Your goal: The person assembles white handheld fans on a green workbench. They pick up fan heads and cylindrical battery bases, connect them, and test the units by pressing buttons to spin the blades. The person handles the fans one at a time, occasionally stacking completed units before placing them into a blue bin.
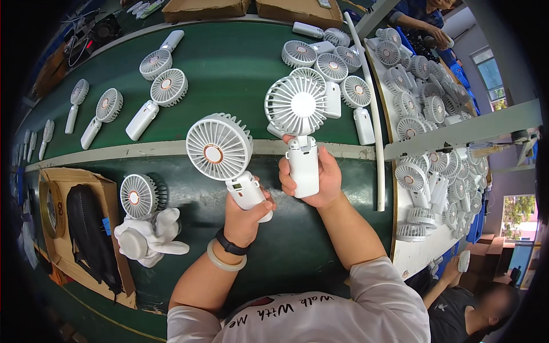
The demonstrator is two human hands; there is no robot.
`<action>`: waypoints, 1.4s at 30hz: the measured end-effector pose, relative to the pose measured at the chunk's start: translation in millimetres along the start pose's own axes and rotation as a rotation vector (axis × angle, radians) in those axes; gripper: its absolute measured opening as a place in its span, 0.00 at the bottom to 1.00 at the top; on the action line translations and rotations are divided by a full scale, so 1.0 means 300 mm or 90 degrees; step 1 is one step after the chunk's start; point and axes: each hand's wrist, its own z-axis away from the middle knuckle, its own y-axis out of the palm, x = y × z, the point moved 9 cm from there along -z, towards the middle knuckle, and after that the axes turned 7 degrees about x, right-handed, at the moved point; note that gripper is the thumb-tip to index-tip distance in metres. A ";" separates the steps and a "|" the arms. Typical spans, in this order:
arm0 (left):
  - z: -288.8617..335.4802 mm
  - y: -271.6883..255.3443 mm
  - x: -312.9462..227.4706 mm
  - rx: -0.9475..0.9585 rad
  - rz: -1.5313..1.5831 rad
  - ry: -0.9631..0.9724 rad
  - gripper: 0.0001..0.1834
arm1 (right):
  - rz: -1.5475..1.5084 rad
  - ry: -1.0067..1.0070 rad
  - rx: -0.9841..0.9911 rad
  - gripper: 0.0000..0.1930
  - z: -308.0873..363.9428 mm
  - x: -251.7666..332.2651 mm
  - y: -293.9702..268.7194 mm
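My left hand [245,214] is closed around the handle of a white handheld fan [219,146], whose round grille has a copper-coloured ring at its centre. A small lit display shows on that handle. To its right, my right hand [313,177] grips a second white handheld fan [303,163] by the handle, its back grille with a plain white hub turned up. Both fans are held over the near edge of the green conveyor belt, heads pointing away from me, apart from each other. Behind the right one, several similar fans [331,67] lie in a cluster and are partly covered.
More fans lie on the belt [223,63] at left. A cardboard box [117,251] with a black bag, a fan on a white stand [150,240] and a white pole [377,143] surround the dark bench. Fans crowd a side table [420,251]; two other people work at right.
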 end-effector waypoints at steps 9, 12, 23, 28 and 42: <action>-0.002 0.009 0.007 0.007 0.014 -0.007 0.25 | 0.091 -0.056 -0.077 0.26 0.003 0.012 -0.064; -0.008 0.011 0.007 0.014 0.014 0.000 0.25 | 0.312 -0.063 -0.208 0.20 0.033 0.010 -0.081; -0.004 0.004 0.004 0.001 0.034 0.021 0.28 | 0.346 -0.060 -0.210 0.22 0.028 0.039 -0.067; -0.005 0.008 0.012 0.005 0.034 0.015 0.29 | 0.364 -0.092 -0.198 0.24 0.027 0.048 -0.073; -0.007 0.029 0.010 0.033 0.024 0.019 0.30 | 0.409 -0.094 -0.211 0.25 0.030 0.063 -0.049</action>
